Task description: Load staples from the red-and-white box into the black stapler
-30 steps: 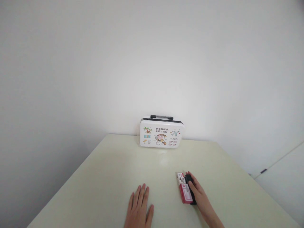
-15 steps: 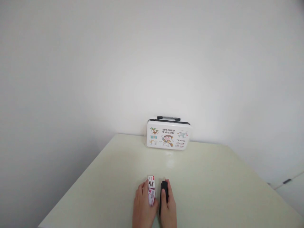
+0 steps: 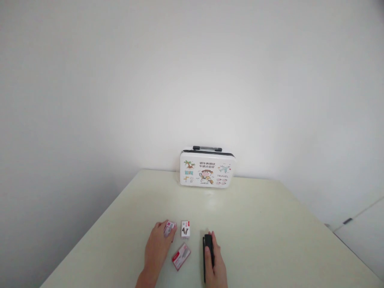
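Black stapler (image 3: 207, 251) lies lengthwise on the table (image 3: 270, 240), right hand (image 3: 216, 266) curled over it. Left hand (image 3: 156, 250) pinches a small box (image 3: 169, 228); a second box (image 3: 185, 229) and third box (image 3: 181, 256) lie just beside. White case (image 3: 207, 168) stands at the wall

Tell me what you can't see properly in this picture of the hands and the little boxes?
Head view:
- Black stapler: the right hand covers one side, and its near end is hard to see.
- Small box at the left hand: partly hidden by fingertips.
- Print on the white box, the red box and the small suitcase: mostly too small to read.
- Both wrists: cut off by the bottom edge.
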`<state>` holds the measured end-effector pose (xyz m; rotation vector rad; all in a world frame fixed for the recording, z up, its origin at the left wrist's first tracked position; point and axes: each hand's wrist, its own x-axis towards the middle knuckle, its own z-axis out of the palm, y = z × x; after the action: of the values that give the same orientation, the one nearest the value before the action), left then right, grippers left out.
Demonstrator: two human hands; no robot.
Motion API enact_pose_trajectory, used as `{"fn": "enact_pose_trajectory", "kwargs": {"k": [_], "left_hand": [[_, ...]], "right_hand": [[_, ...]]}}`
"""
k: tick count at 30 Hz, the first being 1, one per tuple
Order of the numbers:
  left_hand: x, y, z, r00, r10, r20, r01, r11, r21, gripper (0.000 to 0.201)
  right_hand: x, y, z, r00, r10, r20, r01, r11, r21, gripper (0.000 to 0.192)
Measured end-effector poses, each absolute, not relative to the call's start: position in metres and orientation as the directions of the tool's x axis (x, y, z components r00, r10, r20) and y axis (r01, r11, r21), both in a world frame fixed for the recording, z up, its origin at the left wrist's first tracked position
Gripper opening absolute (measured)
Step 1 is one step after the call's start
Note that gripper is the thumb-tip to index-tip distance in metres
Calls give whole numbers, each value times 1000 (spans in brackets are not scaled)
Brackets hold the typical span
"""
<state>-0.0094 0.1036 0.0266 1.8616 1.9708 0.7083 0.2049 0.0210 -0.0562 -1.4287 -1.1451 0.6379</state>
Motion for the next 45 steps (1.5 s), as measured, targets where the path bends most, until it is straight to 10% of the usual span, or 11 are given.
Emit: {"fn": "enact_pose_trajectory", "kwargs": {"k": [20,37,40,45], "left_hand": [[37,44,-12,118,940,320,898,-239,370,46],[46,31,-83,381,873,306,845,-463,269,63],[48,26,-86,309,890,337,879,-402,256,61],[49,24,-76,308,894,325,875,-400,272,63]], "right_hand": [[193,18,-35,475,835,277,291,148,-945,66],[192,37,26,114,959,260,593,145,-792,21],[194,43,28,247,934,257,411,139,-901,15],[245,41,6,537,843,-43,-375,192,-907,30]]}}
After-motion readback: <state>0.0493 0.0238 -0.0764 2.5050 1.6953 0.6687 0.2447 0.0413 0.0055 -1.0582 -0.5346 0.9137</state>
